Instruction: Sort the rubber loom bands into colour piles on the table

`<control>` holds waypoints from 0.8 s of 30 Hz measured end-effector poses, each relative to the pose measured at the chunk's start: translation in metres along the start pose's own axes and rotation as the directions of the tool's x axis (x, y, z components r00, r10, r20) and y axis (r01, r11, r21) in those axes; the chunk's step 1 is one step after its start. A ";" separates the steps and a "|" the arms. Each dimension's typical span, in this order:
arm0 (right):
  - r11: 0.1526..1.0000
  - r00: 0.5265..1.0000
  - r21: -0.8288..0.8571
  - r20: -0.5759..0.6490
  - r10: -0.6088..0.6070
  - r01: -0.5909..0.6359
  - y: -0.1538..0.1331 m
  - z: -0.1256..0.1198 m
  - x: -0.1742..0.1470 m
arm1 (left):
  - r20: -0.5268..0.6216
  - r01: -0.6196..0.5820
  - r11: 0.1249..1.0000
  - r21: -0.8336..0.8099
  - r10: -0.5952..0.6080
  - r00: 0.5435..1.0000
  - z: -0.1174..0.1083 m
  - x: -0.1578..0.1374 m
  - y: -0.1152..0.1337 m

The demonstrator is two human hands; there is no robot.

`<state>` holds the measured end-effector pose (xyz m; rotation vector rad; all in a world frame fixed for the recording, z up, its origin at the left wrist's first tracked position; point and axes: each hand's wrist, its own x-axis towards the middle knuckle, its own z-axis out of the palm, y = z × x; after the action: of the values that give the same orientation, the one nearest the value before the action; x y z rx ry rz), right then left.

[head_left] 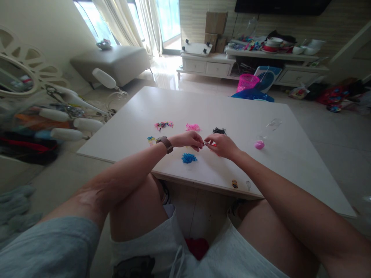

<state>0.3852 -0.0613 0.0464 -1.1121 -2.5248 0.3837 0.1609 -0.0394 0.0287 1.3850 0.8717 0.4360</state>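
Over the white table (pixel 176 104), my left hand (pixel 191 139) and my right hand (pixel 222 145) meet fingertip to fingertip, both pinched around something tiny that I cannot make out. Just below them lies a pile of small blue bands (pixel 189 158), which look like rubber loom bands. Behind the hands are a pink pile (pixel 193 127) and a black pile (pixel 219 131). Some red-orange bits show under my right hand, mostly hidden. Further left sit a mixed-colour pile (pixel 164 125) and a small blue and yellow bunch (pixel 151 139), close to my watch.
To the right are a pink lump (pixel 259 144) and a clear plastic piece (pixel 274 123). A yellow cartoon figure (pixel 234 183) and a small clear item (pixel 248 185) lie by the front edge. A lamp (pixel 104 79) stands left; a pink basket (pixel 247 82) is beyond the table.
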 end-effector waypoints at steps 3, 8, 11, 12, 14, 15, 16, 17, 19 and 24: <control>1.000 1.000 0.007 0.003 -0.011 0.011 -0.001 -0.001 0.000 | 0.011 0.003 1.000 0.009 -0.003 1.000 0.001 -0.001 0.001; 0.999 1.000 -0.038 0.016 0.012 -0.011 -0.003 -0.003 0.000 | -0.001 0.004 1.000 0.013 -0.004 1.000 0.003 -0.003 0.006; 0.997 0.998 -0.047 0.003 0.065 -0.065 -0.005 -0.004 0.000 | -0.022 -0.006 1.000 0.001 0.006 1.000 0.003 -0.004 0.009; 0.996 0.997 -0.044 -0.002 0.081 -0.081 -0.005 -0.005 0.000 | -0.033 -0.013 1.000 -0.002 0.013 0.999 0.003 -0.004 0.009; 0.994 0.994 -0.033 -0.014 0.105 -0.105 -0.006 -0.006 0.000 | -0.052 -0.027 1.000 0.000 0.027 0.998 0.003 -0.003 0.010; 0.993 0.993 -0.029 -0.018 0.115 -0.115 -0.007 -0.006 0.000 | -0.059 -0.031 0.999 0.006 0.032 0.998 0.003 -0.003 0.009; 0.992 0.992 -0.026 -0.019 0.124 -0.124 -0.007 -0.007 0.000 | -0.064 -0.033 0.999 0.013 0.033 0.997 0.003 -0.003 0.009; 0.991 0.991 -0.023 -0.018 0.132 -0.132 -0.008 -0.007 0.000 | -0.066 -0.032 0.999 0.020 0.033 0.997 0.003 -0.003 0.009; 0.990 0.990 -0.021 -0.014 0.141 -0.142 -0.009 -0.007 0.000 | -0.069 -0.033 0.999 0.031 0.035 0.997 0.003 -0.002 0.009; 0.989 0.989 -0.005 -0.010 0.148 -0.148 -0.009 -0.008 0.000 | -0.092 -0.046 0.997 0.069 0.052 0.994 0.003 -0.001 0.010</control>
<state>0.3825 -0.0662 0.0568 -1.3043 -2.4442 0.4094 0.1642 -0.0404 0.0385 1.4586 0.9374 0.5166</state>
